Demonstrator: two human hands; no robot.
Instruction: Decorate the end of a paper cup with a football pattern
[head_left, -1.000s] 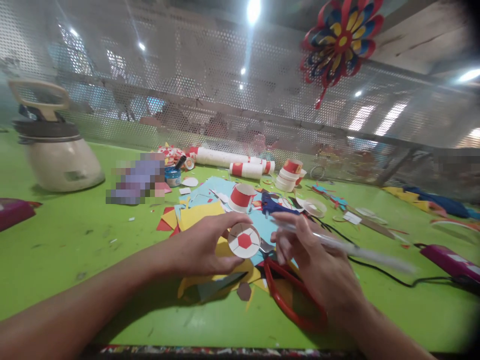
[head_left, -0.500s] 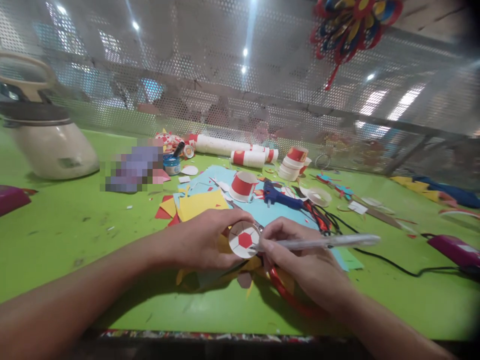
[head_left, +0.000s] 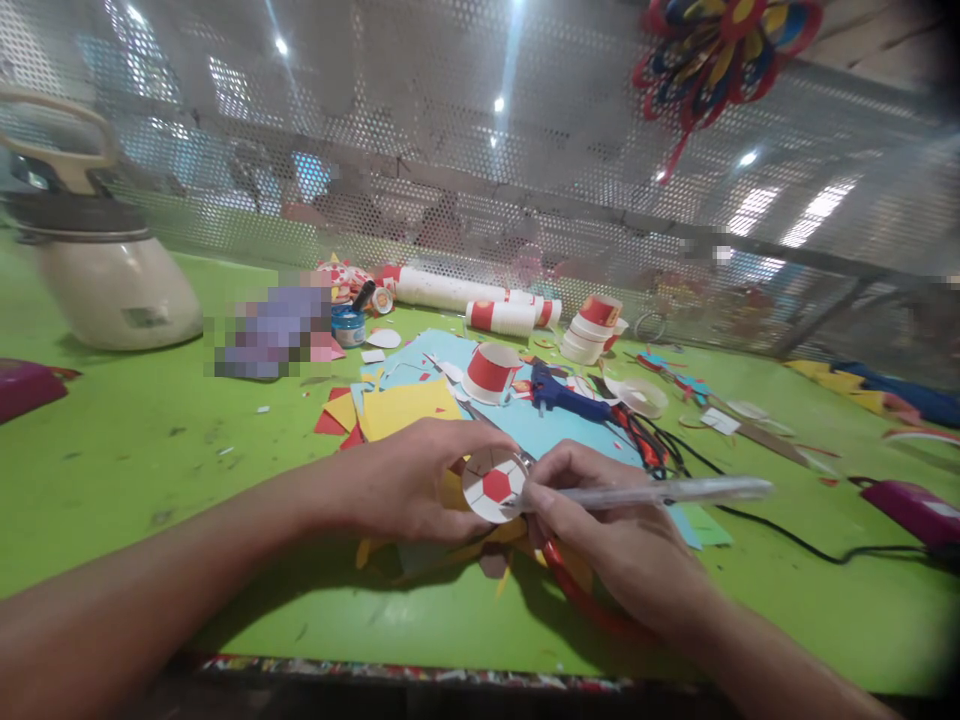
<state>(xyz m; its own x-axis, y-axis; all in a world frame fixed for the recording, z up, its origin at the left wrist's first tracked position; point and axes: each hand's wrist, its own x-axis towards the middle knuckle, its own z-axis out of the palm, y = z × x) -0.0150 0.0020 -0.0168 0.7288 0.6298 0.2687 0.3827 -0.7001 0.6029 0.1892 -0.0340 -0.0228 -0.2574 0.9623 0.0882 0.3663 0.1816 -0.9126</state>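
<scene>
My left hand (head_left: 424,485) grips a small white disc (head_left: 480,494) by its edge, thumb below and fingers above. A red hexagon with dark lines running out from it marks the disc's face. A clear pen (head_left: 660,491) is pinched in my right hand (head_left: 592,510), its tip at the disc's right side. Red-handled scissors (head_left: 574,585) lie partly hidden beneath my right hand. Yellow paper (head_left: 409,408) and light blue sheets (head_left: 420,352) lie behind my hands. Past them stands a red and white paper cup (head_left: 491,373).
A blue glue gun (head_left: 570,394) with black cords lies right of the cup. Stacked cups (head_left: 589,330), a blue jar (head_left: 349,326) and a phone-like object (head_left: 274,335) sit farther back. At the left stands a large cream jug (head_left: 124,290). Paper scraps dot the green table (head_left: 135,480).
The whole view has shifted slightly, so things appear a little farther right. Both hands keep their hold on the disc and pen, and the pen tip remains at the disc's right side.
</scene>
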